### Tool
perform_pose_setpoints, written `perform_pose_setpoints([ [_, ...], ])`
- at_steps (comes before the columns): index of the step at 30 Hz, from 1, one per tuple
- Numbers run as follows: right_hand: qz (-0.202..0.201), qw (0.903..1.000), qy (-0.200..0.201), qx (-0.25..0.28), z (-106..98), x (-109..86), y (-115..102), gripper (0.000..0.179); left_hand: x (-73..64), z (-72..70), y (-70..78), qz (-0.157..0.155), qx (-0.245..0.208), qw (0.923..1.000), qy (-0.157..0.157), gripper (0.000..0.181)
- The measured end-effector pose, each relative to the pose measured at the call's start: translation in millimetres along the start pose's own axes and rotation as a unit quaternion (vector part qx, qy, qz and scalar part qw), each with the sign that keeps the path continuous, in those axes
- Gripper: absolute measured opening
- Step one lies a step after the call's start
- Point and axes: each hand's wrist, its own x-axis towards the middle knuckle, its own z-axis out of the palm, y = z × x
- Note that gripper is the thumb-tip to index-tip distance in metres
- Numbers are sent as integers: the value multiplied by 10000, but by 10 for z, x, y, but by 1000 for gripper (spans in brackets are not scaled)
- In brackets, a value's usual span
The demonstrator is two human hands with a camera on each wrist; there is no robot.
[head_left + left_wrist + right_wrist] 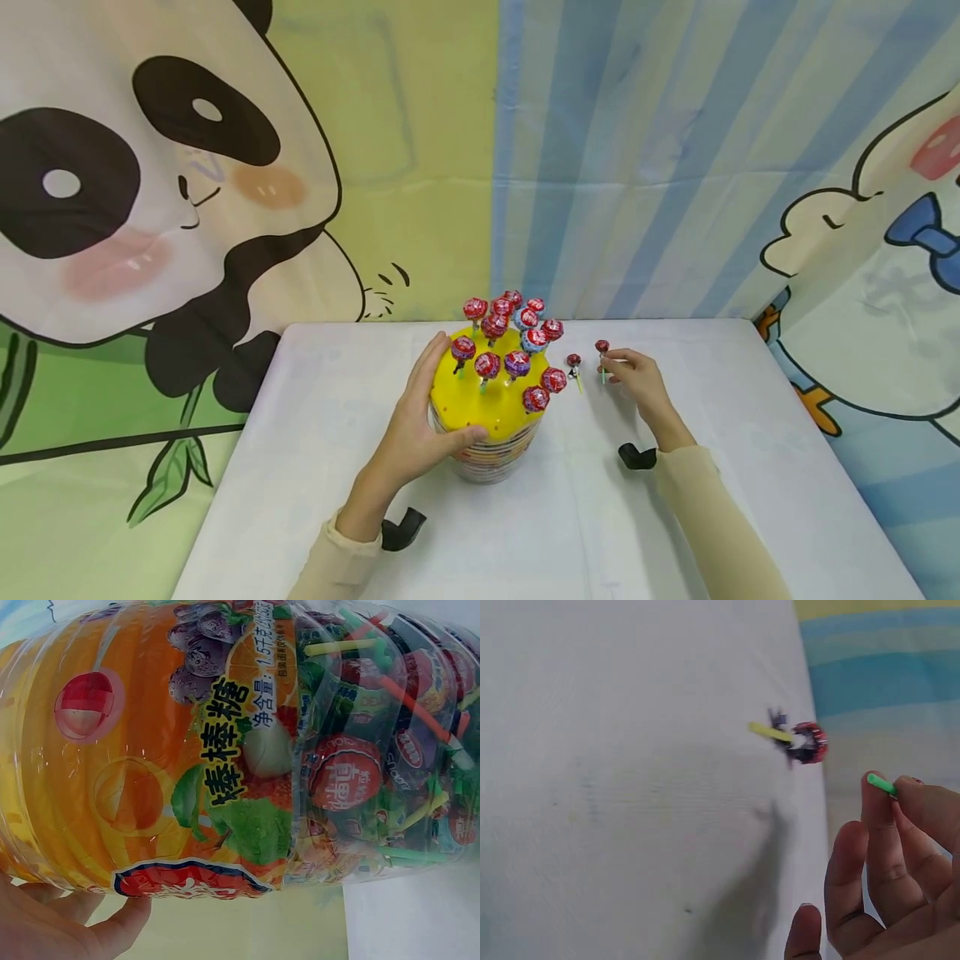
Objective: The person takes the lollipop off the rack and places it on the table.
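A clear ribbed jar of lollipops stands on the table under a yellow lid. Several lollipops in red, purple and blue wrappers stick up out of the lid's holes, among them a purple one. My left hand grips the jar near its top, thumb across the lid's front edge and fingers round the left side. Right of the jar, my right hand pinches a red-wrapped lollipop by its green stick, head upward. A dark red lollipop with a yellow stick lies on the table between jar and hand.
White cloth covers the table. Behind it hangs a cartoon backdrop with a panda at left and stripes further right. Black camera mounts show beside both wrists. More wrapped lollipops fill the jar's lower part.
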Motion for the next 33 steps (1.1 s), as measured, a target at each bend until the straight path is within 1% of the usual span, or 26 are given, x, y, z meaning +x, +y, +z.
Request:
perform_pose_setpoints([
  [1, 99, 9999, -10, -72, 8, 28, 28, 37, 2, 6, -1, 4, -16, 10000, -9, 108],
  [4, 201, 9991, -50, -369, 45, 96, 80, 34, 4, 16, -4, 43, 14, 10000, -13, 108],
  [8, 87, 9965, -47, -824, 108, 158, 84, 31, 5, 11, -4, 81, 98, 9999, 18, 108],
  [16, 137, 9891, -59, -1467, 173, 210, 68, 28, 7, 10, -5, 124, 119, 9998, 27, 109],
  [21, 98, 9862, -87, -1651, 180, 218, 66, 28, 8, 15, -16, 164, 128, 9998, 32, 109],
  [28, -76, 9804, -95, -1965, 182, 223, 72, 28, 7, 13, -24, 181, 137, 9997, 27, 108],
  [33, -78, 9796, -138, -2001, 172, 206, 82, 29, 7, 12, -33, 160, 161, 9997, 26, 108],
])
